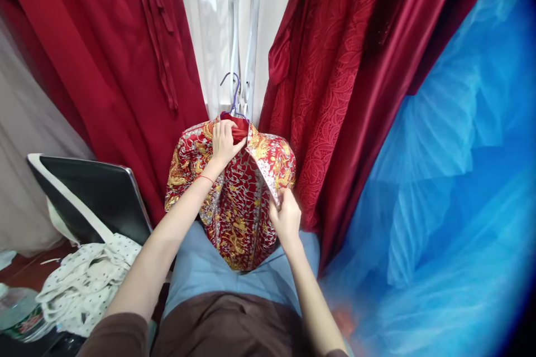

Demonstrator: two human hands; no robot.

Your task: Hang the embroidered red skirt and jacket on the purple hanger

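Note:
A red jacket [240, 217] with gold and silver embroidery hangs in front of my knees on a purple hanger [237, 89]. My left hand [225, 142] is closed on the red collar cloth at the neck, just below the hanger's hook. Lower on the right, my right hand [286, 214] pinches the edge of the jacket's front flap and holds it out at a slant. The hanger's shoulders are hidden inside the jacket.
Dark red dresses [109, 67] hang on the left, and red lace and satin gowns [330, 100] on the right. Blue tulle [452, 206] fills the far right. A black chair back [92, 195], a dotted white cloth bag [90, 279] and a plastic bottle [23, 312] are at lower left.

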